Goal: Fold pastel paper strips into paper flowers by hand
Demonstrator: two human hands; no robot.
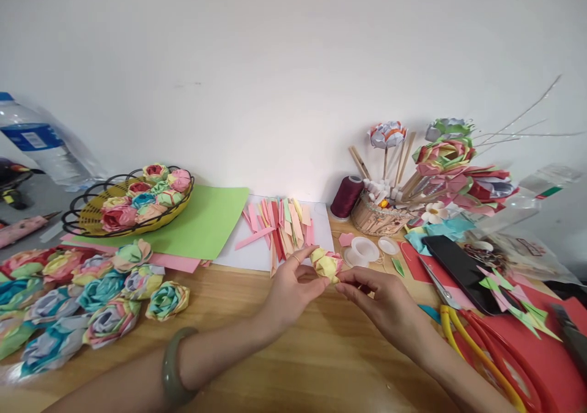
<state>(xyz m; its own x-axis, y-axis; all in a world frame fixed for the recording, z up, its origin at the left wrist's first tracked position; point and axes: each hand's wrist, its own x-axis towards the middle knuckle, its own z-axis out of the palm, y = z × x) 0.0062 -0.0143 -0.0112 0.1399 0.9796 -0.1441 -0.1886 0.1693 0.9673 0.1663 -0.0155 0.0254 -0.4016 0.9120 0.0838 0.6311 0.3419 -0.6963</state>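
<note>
Over the wooden table (293, 358), both of my hands meet on a small yellow and pink paper flower (325, 264). My left hand (290, 291), with a ring on one finger and a green bangle on its wrist, pinches the flower's left side. The fingers of my right hand (378, 296) close on its right side. Just behind the flower lies a pile of folded paper strips (279, 223) on a white sheet.
Several finished paper roses (92, 297) lie at the left, more in a wire basket (77, 214) on green paper (206, 220). At the right stand a thread spool (347, 197), a woven basket (376, 219) of stemmed flowers, tape rolls (365, 249), a phone (463, 269) and scissors (477, 346).
</note>
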